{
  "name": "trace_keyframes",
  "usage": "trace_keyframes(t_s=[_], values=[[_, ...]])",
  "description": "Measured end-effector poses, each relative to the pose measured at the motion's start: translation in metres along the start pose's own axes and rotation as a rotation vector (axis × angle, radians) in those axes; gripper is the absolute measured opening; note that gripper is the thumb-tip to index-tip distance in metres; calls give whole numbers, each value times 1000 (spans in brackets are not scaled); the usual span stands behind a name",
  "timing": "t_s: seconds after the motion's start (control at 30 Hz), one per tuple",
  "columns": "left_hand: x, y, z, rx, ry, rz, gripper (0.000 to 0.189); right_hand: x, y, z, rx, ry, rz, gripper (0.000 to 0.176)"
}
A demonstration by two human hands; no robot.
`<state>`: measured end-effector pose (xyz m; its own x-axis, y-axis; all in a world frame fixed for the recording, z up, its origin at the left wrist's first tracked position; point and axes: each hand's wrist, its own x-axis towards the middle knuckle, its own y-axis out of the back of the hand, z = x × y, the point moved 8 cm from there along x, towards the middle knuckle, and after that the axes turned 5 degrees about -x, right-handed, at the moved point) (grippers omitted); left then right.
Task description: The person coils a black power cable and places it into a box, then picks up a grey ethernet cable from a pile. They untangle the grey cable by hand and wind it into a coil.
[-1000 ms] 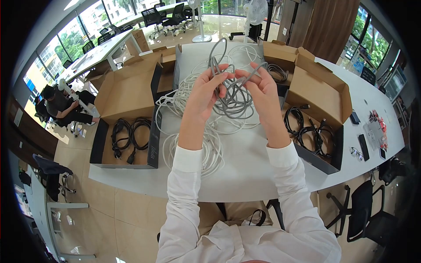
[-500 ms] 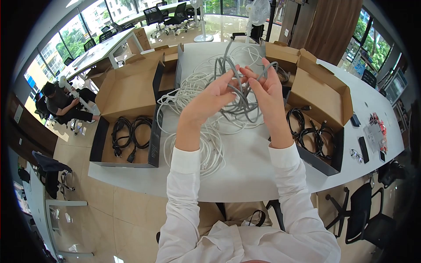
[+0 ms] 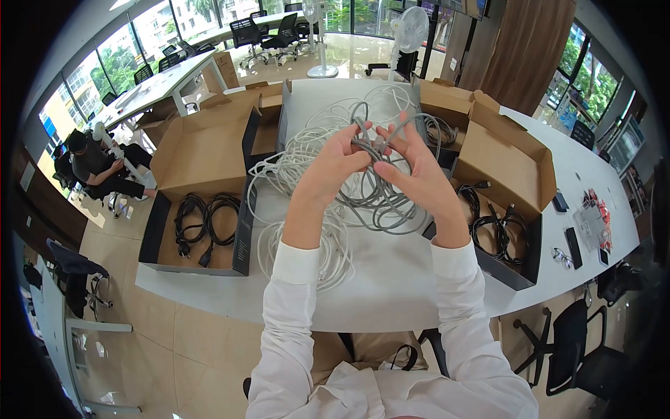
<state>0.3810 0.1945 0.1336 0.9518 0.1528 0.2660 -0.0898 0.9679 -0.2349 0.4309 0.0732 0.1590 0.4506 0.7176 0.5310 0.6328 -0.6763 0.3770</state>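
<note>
Over the middle of the table, my left hand (image 3: 333,164) and my right hand (image 3: 420,171) are both closed on a coiled grey cable (image 3: 380,194). Its loops hang below my fingers, and one strand arcs up past my right hand. My fingertips nearly meet near the top of the bundle; what exactly they pinch is partly hidden. Under and left of the bundle lies a tangled pile of white cables (image 3: 279,173), with more white loops (image 3: 335,262) nearer the front edge.
An open cardboard box (image 3: 202,150) at left holds coiled black cables (image 3: 223,220). At right, another open box (image 3: 506,157) holds black cables (image 3: 499,234). Glasses (image 3: 562,258) and a dark case (image 3: 574,248) lie farther right. A person (image 3: 94,164) sits beyond the table at left.
Both hands have come slightly lower with the grey cable, and its loops hang lower. A strand now arcs wider to the right. The view has tilted a little.
</note>
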Motion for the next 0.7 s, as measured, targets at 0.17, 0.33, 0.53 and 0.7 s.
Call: trace_keyframes(t_s=[0.17, 0.33, 0.53, 0.7], values=[[2, 9, -2, -60, -23, 137, 54, -9, 10, -31, -537, 59, 160, 52], [2, 15, -2, -81, -8, 254, 37, -13, 0, -37, -431, -139, 117, 28], [7, 40, -12, -286, -110, 389, 20, -11, -9, -35, -560, -15, -20, 36], [9, 35, -17, -445, -141, 410, 17, -17, -3, -40, -785, 67, 0, 35]])
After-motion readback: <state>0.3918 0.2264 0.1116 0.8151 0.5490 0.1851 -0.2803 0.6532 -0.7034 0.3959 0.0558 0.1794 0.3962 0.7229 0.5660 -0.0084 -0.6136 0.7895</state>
